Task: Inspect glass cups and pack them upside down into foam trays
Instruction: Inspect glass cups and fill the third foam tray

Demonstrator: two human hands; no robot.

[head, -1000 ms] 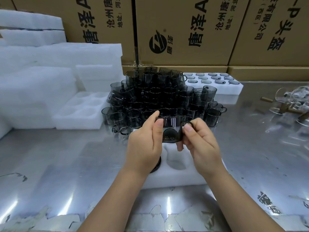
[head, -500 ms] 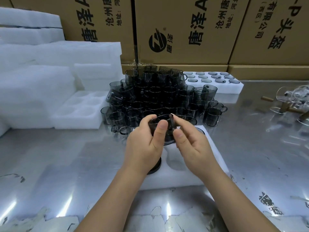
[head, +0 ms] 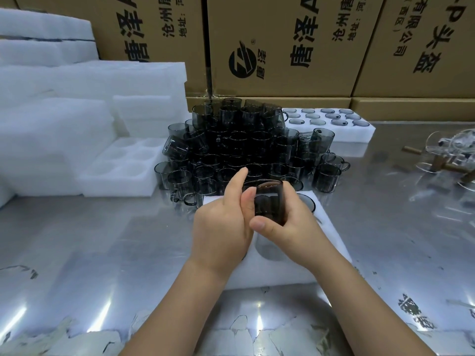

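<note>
Both hands hold one smoky grey glass cup (head: 270, 199) above a white foam tray (head: 331, 242) at the table's middle. My right hand (head: 290, 227) wraps round the cup, thumb across its lower side. My left hand (head: 223, 222) touches the cup with its thumb, and its forefinger points up past the rim. Another cup (head: 307, 201) sits in the tray behind the hands, and an open pocket (head: 267, 249) shows below them. A heap of grey cups (head: 239, 145) is stacked behind the tray.
A filled foam tray (head: 334, 124) of upturned cups lies at the back right, and an unfilled foam tray (head: 120, 170) at the left. Foam stacks (head: 77, 104) fill the left side. Cardboard boxes (head: 282, 42) line the back. Clear glassware with wooden handles (head: 442, 155) lies far right.
The cup has been turned in the hands, from lying with its mouth toward me to held more upright. My right hand moved from pinching the rim to wrapping round the cup's body.
</note>
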